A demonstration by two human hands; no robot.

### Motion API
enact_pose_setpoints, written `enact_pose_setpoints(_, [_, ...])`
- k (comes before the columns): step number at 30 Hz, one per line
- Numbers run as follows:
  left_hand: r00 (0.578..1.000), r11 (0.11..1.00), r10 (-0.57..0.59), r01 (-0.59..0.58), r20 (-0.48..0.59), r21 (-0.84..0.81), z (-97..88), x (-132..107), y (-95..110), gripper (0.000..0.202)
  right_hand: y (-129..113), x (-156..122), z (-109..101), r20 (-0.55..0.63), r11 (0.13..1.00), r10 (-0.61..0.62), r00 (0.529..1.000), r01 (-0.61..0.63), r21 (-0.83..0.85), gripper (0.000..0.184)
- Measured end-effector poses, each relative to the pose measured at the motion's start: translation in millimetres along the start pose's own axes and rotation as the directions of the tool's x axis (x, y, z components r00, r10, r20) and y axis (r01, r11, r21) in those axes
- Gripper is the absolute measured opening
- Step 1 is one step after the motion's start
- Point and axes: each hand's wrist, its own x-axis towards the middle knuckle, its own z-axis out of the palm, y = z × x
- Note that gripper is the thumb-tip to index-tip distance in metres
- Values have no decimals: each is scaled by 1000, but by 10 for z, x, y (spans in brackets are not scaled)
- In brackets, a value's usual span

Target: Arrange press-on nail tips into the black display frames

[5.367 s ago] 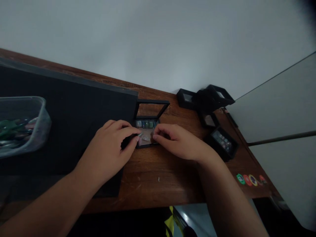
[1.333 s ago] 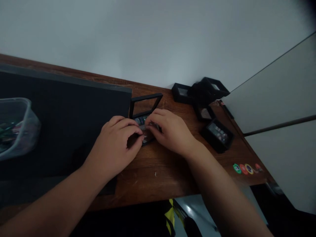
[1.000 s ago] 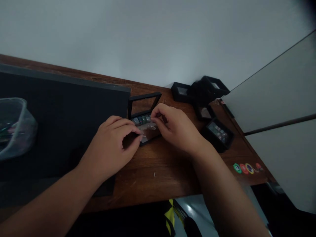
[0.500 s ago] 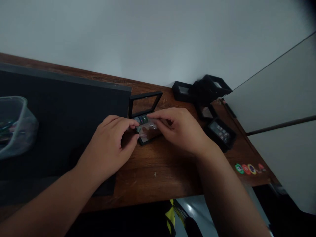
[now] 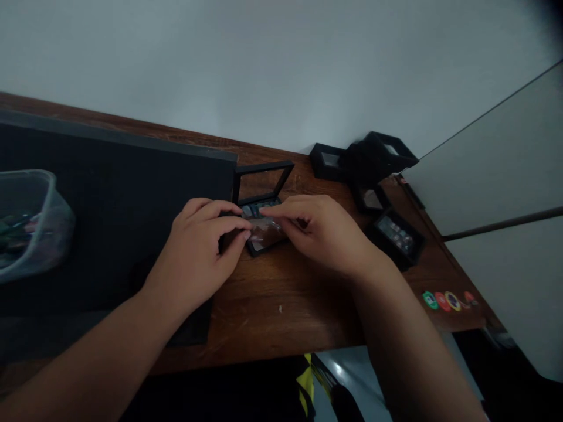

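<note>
A small black display box (image 5: 256, 252) lies on the table with its hinged, windowed lid (image 5: 264, 167) standing up at the back. Small dark bluish objects (image 5: 251, 211) are along the back of its base, too blurred to name. Clear plastic film (image 5: 265, 228) stretches across the front part, between my hands. My left hand (image 5: 202, 240) pinches at the box's left side, thumb and index finger closed on the film's edge. From the right, my right hand (image 5: 319, 228) reaches over, its index fingertip at the small objects and its thumb bent beneath, against the film.
A clear plastic tub (image 5: 57, 228) of mixed small items stands on a black mat (image 5: 132, 187) at left. Several black boxes (image 5: 328, 161) are piled by the wall; one box (image 5: 396, 234) nearer me holds shiny pieces. Round coloured stickers (image 5: 441, 300) lie near the table's right end.
My left fingers have shifted slightly over the film's left edge, and the index finger is straighter. More small objects show by my right fingertip. The whole view has shifted a little.
</note>
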Motion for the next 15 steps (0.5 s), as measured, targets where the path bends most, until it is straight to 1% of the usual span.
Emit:
enact_pose_setpoints(5, [999, 1000, 20, -19, 28, -3, 14, 34, 13, 16, -14, -7, 1, 23, 998, -61, 998, 60, 32, 33])
enact_pose_setpoints(8, [999, 1000, 5, -5, 36, 0, 29, 44, 15, 18, -20, -10, 6, 40, 997, -67, 997, 66, 28, 32])
enact_pose_setpoints(12, [1000, 998, 5, -6, 21, 60, 33, 33, 5, 24, -18, -8, 10, 1, 997, -77, 997, 77, 22, 33])
enact_pose_setpoints(15, [1000, 998, -1, 0, 27, 62, 27, 21, -4, 24, -8, -8, 6, -4, 997, -79, 997, 79, 11, 35])
